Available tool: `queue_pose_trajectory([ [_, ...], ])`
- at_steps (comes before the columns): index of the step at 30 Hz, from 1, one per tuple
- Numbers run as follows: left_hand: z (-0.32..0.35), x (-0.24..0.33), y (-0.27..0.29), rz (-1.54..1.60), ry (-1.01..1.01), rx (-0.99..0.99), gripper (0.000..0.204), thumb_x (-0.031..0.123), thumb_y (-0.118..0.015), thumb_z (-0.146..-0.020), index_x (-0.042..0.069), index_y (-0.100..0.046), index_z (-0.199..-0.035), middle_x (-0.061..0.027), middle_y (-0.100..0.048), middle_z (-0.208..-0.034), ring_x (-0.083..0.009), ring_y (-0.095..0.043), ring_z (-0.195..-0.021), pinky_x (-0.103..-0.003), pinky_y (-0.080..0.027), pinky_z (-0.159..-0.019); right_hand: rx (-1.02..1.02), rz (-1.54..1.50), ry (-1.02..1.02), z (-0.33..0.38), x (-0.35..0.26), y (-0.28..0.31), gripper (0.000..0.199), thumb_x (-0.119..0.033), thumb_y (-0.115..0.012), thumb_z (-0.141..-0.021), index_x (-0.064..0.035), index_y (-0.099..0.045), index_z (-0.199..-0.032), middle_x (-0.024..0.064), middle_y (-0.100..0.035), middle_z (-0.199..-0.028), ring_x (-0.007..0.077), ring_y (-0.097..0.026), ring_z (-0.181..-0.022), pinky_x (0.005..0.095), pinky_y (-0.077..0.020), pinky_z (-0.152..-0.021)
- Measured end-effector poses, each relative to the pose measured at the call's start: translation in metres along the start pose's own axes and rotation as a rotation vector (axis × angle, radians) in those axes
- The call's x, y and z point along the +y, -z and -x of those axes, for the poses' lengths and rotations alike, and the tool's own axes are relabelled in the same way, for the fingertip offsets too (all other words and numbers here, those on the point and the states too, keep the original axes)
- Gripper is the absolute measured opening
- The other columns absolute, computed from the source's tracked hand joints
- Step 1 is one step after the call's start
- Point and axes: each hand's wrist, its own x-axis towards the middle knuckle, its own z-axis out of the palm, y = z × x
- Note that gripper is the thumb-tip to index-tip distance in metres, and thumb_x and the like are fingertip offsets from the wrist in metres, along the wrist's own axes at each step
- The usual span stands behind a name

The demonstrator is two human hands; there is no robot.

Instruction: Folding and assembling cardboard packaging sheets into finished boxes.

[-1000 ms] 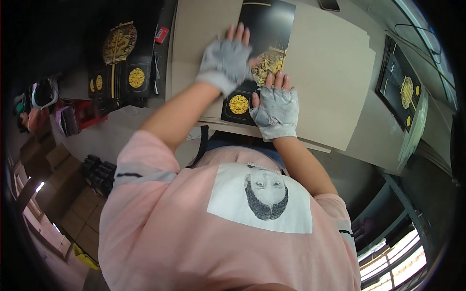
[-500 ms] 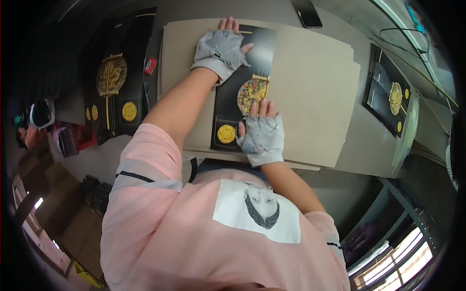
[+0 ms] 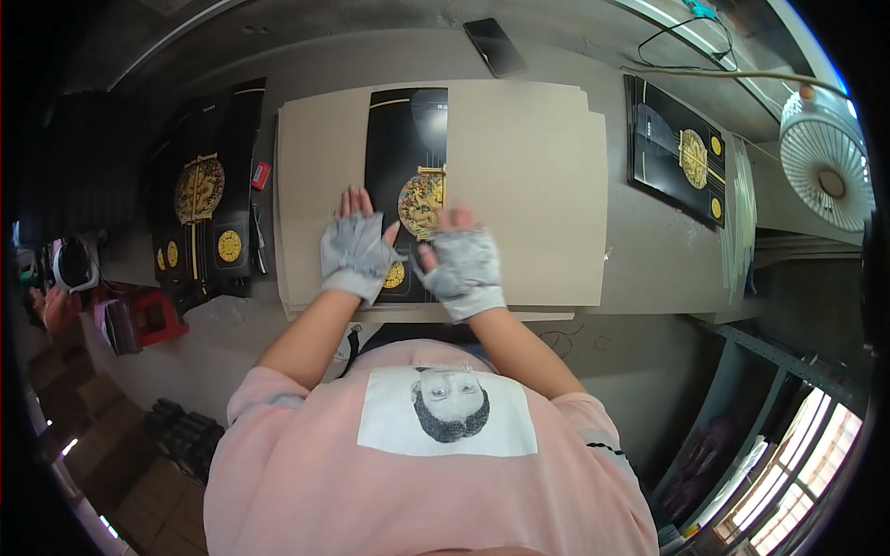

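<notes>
A glossy black printed sheet (image 3: 405,139) with a gold, multicoloured round emblem lies lengthwise on a stack of plain grey-brown cardboard (image 3: 533,176). My left hand (image 3: 356,248), in a grey fingerless glove, lies flat over the sheet's lower left edge, fingers pointing away from me. Opposite it, my right hand (image 3: 461,259) in a matching glove rests at the lower right edge, its fingertips slightly blurred. Both hands are open and grip nothing. They partly cover a small yellow disc printed near the sheet's close end.
Black printed sheets (image 3: 209,139) lie at the left beside a small red box (image 3: 261,176). A stack of similar black sheets (image 3: 677,148) sits at the right. A phone (image 3: 494,47) lies at the back; a white fan (image 3: 823,167) stands far right.
My left hand has slid from the sheet's far end toward me, down to its lower left edge. My right hand stays near the lower right edge. The whole view has shifted.
</notes>
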Motion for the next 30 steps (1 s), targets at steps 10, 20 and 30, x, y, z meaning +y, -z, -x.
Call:
queue_pose_trajectory([
  [10,-0.004,-0.003,-0.014,0.983,0.411,0.096,0.080,0.020,-0.069,-0.094,-0.004,-0.028,-0.159,-0.0297,-0.048,-0.151,-0.0421,-0.047,-0.140,-0.042,-0.038,-0.117,0.132,0.137,-0.675,0.063,0.151,0.023,0.075,-0.045,-0.060,-0.096,0.0009,-0.045,-0.153,0.0300,-0.041,-0.158,0.0414,-0.035,-0.150,0.0462,-0.0271,-0.125],
  [20,-0.039,-0.082,-0.079,1.359,0.434,0.290,0.037,0.021,-0.053,-0.108,0.008,-0.054,-0.143,-0.0094,-0.054,-0.122,-0.0187,-0.057,-0.101,-0.031,-0.052,-0.090,0.327,0.050,-0.809,0.058,0.169,0.037,0.053,-0.042,-0.071,-0.090,0.0010,-0.070,-0.120,0.0243,-0.067,-0.128,0.0436,-0.060,-0.123,0.0497,-0.0484,-0.105],
  [30,-0.066,-0.091,-0.098,2.376,1.050,0.293,0.035,0.038,-0.076,-0.096,0.010,-0.058,-0.108,-0.0048,-0.054,-0.088,-0.0180,-0.055,-0.076,-0.035,-0.053,-0.076,0.002,-0.118,-0.735,0.042,0.192,0.053,0.060,-0.052,-0.063,-0.096,0.0015,-0.069,-0.122,0.0238,-0.069,-0.127,0.0407,-0.062,-0.126,0.0504,-0.0490,-0.104],
])
